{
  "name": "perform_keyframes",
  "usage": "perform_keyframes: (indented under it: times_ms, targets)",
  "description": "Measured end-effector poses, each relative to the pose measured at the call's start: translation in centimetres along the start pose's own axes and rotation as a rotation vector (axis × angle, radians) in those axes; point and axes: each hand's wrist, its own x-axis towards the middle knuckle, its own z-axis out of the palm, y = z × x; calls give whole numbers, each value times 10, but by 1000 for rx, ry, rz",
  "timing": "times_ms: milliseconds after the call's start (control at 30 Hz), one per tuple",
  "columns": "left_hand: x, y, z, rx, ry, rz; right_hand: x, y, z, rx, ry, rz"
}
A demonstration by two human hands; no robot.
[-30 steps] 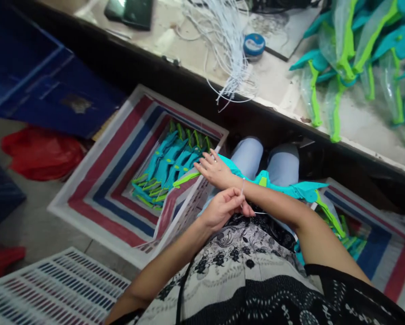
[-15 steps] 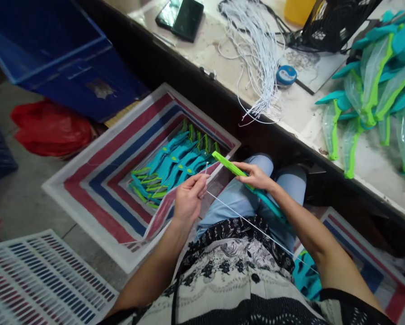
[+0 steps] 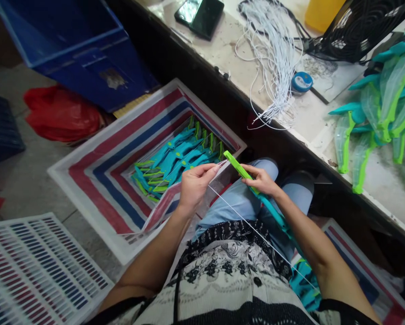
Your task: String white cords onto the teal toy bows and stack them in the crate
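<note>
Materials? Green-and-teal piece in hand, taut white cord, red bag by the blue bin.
Green-and-teal piece: likely molded plastic, smooth, satin; even colour, crisp edges.
Taut white cord: textile or elastic string, judging by its thin, straight run; fibre and finish too fine to tell.
Red bag: probably thin plastic film, fairly glossy; crinkled folds catch highlights.

The one view looks from the person's head, forward and steeply down, past the near patterned shirt (image 3: 238,266) to the left hand (image 3: 196,185) and right hand (image 3: 260,181), close in; the bench (image 3: 234,52) slants across the far right.
</note>
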Motion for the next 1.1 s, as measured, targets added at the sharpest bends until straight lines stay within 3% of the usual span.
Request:
perform_keyframes:
  times_ms: [400,833,1100]
  targets:
    - [3,5,6,61,-10,104,0,-6,2,15,8,-2]
    - [6,-2,8,-19,-31,59,0,-6,3,-31,6,-36]
    - [-4,4,13,-142,-105,22,-7,-4,22,-336,90,-119]
